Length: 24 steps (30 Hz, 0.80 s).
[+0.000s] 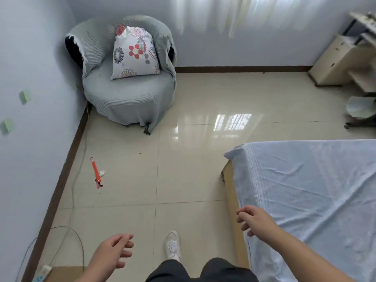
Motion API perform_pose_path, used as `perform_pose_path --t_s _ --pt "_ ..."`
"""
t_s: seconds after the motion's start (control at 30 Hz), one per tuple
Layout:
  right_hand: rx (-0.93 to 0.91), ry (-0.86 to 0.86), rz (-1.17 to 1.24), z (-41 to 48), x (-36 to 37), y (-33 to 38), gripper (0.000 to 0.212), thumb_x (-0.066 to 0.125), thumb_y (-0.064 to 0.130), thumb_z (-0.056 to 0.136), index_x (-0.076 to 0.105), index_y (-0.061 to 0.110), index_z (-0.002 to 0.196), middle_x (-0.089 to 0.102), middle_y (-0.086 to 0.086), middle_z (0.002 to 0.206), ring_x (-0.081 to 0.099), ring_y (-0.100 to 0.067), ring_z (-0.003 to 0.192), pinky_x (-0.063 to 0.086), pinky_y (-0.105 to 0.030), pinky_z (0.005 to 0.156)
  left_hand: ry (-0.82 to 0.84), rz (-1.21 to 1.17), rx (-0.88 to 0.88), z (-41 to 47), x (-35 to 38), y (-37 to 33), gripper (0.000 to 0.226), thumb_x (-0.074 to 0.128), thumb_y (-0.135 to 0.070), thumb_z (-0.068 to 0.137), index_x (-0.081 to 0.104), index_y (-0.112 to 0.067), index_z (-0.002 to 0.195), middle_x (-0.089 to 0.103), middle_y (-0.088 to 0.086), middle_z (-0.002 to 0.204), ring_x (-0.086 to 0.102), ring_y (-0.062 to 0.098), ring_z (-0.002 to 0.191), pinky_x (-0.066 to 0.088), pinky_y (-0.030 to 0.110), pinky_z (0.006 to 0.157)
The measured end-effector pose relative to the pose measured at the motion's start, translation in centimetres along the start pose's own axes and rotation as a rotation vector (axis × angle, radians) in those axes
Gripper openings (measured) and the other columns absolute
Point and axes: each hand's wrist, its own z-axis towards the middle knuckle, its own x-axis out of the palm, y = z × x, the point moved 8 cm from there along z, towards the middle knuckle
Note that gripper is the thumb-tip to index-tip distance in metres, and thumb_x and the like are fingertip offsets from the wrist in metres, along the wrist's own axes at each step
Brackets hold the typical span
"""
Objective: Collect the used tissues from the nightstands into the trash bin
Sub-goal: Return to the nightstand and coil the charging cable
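My left hand (113, 251) hangs low at the bottom left with its fingers loosely spread, holding nothing. My right hand (255, 220) is raised beside the bed's near corner, fingers loosely curled and empty. A small crumpled white scrap (101, 173), maybe a tissue, lies on the tiled floor next to a red stick-like object (96, 172). No trash bin and no tissue on a nightstand is in view. A brown flat surface (65, 273) shows at the bottom left edge; I cannot tell whether it is a nightstand.
A bed with a pale blue sheet (309, 190) fills the right side. A round grey armchair (130, 94) with a floral cushion stands in the far left corner. A desk (337, 62) and a chair (360, 110) are at far right. Cables and a power strip (41, 272) run along the left wall.
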Motion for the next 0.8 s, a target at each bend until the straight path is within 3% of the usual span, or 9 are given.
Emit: perform_pose_path --t_s 0.23,0.4,0.6,0.8 --pt "0.159 -0.042 0.081 6.2 -4.6 2.2 0.018 0.056 0.011 0.101 0.073 0.016 0.103 0.077 -0.006 0.093 0.069 -0.020 0.070 0.053 -0.030 0.057 0.083 0.103 0.212 9.3 1.5 -23.6 0.019 0.061 -0.025 0.107 0.079 -0.018 0.106 0.080 0.007 0.101 0.075 0.027 0.087 0.057 0.036 0.067" --pt "0.196 -0.081 0.157 14.7 -9.6 5.2 0.019 0.056 0.009 0.099 0.075 0.013 0.100 0.077 -0.009 0.091 0.066 -0.021 0.068 0.051 -0.031 0.056 0.125 0.142 0.292 15.5 5.7 -35.7 0.021 0.058 -0.025 0.109 0.079 -0.023 0.109 0.081 0.003 0.101 0.076 0.024 0.089 0.060 0.033 0.066" --pt "0.113 -0.040 0.133 25.3 -17.0 14.9 0.021 0.053 0.016 0.103 0.073 0.016 0.100 0.076 -0.007 0.097 0.069 -0.019 0.075 0.054 -0.028 0.060 0.115 0.200 0.230 20.4 8.6 -43.2 0.021 0.059 -0.022 0.109 0.080 -0.022 0.107 0.081 0.005 0.100 0.076 0.025 0.085 0.057 0.033 0.064" --pt "-0.025 -0.127 0.172 34.0 -26.8 27.2 0.018 0.054 0.010 0.103 0.072 0.013 0.103 0.077 -0.009 0.096 0.067 -0.019 0.070 0.053 -0.027 0.056 0.069 0.199 0.128 25.8 9.6 -48.6 0.019 0.064 -0.020 0.106 0.082 -0.020 0.101 0.081 0.008 0.099 0.074 0.028 0.081 0.055 0.035 0.065"
